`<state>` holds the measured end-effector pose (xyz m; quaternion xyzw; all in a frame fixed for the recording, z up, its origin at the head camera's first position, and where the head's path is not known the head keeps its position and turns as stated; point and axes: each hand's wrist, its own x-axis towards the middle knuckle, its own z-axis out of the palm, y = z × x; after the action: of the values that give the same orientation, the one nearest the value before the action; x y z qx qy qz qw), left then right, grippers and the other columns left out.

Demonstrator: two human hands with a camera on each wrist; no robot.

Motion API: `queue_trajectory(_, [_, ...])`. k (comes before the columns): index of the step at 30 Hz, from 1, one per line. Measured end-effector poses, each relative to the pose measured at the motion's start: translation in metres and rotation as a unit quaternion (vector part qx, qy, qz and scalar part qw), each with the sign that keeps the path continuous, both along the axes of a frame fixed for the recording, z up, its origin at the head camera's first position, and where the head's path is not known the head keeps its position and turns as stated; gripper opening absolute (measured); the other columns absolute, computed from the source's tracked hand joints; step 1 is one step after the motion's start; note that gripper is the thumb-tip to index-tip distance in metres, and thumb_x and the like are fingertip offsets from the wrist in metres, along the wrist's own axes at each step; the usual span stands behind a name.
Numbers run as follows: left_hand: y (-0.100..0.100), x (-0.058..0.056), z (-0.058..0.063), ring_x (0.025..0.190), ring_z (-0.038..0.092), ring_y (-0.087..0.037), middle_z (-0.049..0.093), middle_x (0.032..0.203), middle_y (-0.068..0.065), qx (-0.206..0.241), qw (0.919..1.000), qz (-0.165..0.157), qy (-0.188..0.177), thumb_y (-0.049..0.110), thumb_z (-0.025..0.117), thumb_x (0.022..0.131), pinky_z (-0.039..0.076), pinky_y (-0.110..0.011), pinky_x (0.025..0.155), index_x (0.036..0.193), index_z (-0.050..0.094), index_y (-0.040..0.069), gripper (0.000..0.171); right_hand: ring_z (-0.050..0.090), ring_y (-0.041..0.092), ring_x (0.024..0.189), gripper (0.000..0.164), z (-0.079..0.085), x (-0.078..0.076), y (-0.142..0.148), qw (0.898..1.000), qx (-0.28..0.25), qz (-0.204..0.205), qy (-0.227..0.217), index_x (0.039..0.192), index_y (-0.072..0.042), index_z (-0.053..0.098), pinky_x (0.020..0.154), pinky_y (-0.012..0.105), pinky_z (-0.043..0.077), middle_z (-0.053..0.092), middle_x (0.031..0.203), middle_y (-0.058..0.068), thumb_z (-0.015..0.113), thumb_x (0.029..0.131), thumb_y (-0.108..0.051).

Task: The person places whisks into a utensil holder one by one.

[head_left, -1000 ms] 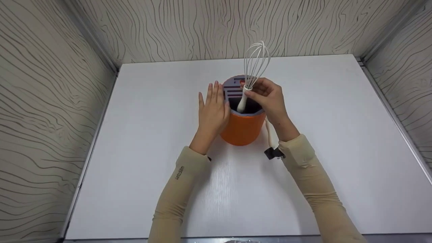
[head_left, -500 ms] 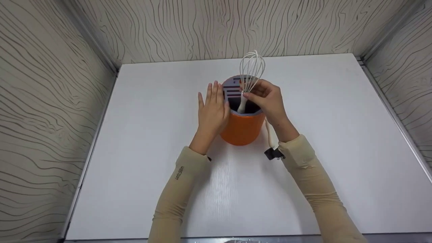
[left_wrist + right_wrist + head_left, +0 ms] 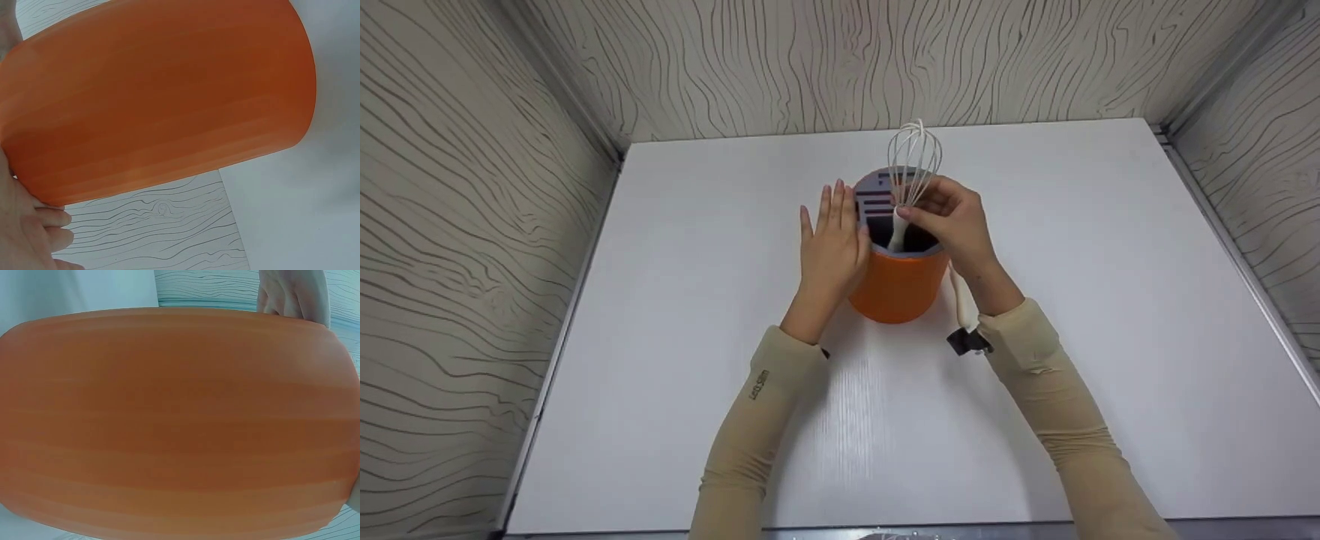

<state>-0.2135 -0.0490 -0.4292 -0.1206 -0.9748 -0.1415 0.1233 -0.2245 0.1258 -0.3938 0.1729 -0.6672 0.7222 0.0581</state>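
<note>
An orange utensil holder (image 3: 898, 289) with a grey slotted top stands upright on the white table. My left hand (image 3: 834, 244) lies with straight fingers against its left side, and the left wrist view shows that palm along the orange wall (image 3: 169, 95). Between thumb and fingers, my right hand (image 3: 960, 221) pinches a white whisk (image 3: 913, 161) near where the wires meet the handle. The whisk stands wires up, its handle reaching down into the dark front opening of the holder. The handle's lower end is hidden inside. In the right wrist view the orange wall (image 3: 180, 422) fills most of the picture.
The white table (image 3: 690, 360) extends around the holder, with wood-grain panels (image 3: 780, 67) behind and at both sides. A black wrist-camera mount (image 3: 969, 341) hangs beside the right sleeve, close to the holder's right side. A metal edge runs along the front.
My right hand has lowered the whisk deeper into the holder, and its wire head has tipped slightly left. The left hand and the holder stay put.
</note>
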Motion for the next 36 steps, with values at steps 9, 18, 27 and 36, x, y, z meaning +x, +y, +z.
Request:
queue_trajectory(9, [0.0012,-0.0003,-0.0001,0.143,0.014,-0.026,0.022,0.154,-0.013,0.003,1.0000,0.000,0.000,0.029,0.028,0.101,0.010,-0.054,0.111,0.148,0.024,0.000,0.056,0.067,0.022,0.088,0.031,0.0017,0.0010,0.0014,1.000,0.003,-0.003,-0.009,0.106,0.006,0.064,0.079,0.030,0.052,0.069,0.098,0.012,0.074,0.077,0.003])
queue_trajectory(18, [0.0008,0.0001,-0.0006,0.143,0.014,-0.027,0.022,0.154,-0.014,-0.004,1.0000,0.000,0.002,0.029,0.029,0.101,0.011,-0.055,0.111,0.148,0.024,-0.001,0.056,0.067,0.024,0.094,0.037,0.0022,0.0014,0.0023,1.000,0.004,0.015,-0.011,0.112,0.009,0.059,0.081,0.031,0.052,0.067,0.106,0.016,0.072,0.077,0.005])
queue_trajectory(27, [0.0007,0.0001,-0.0003,0.143,0.014,-0.027,0.022,0.154,-0.014,-0.007,1.0000,0.003,0.002,0.029,0.031,0.101,0.012,-0.055,0.110,0.148,0.024,-0.001,0.056,0.066,0.023,0.096,0.039,0.0019,0.0014,0.0029,1.000,-0.005,0.024,-0.008,0.114,0.011,0.058,0.081,0.031,0.052,0.066,0.109,0.018,0.071,0.077,0.008])
queue_trajectory(36, [0.0004,-0.0002,-0.0021,0.143,0.014,-0.026,0.023,0.154,-0.013,0.006,1.0000,0.000,0.007,0.028,0.030,0.101,0.011,-0.055,0.111,0.148,0.025,0.000,0.055,0.065,0.024,0.097,0.038,0.0035,0.0034,0.0033,0.999,0.000,0.041,-0.014,0.114,0.007,0.060,0.082,0.031,0.051,0.065,0.109,0.017,0.071,0.077,0.006])
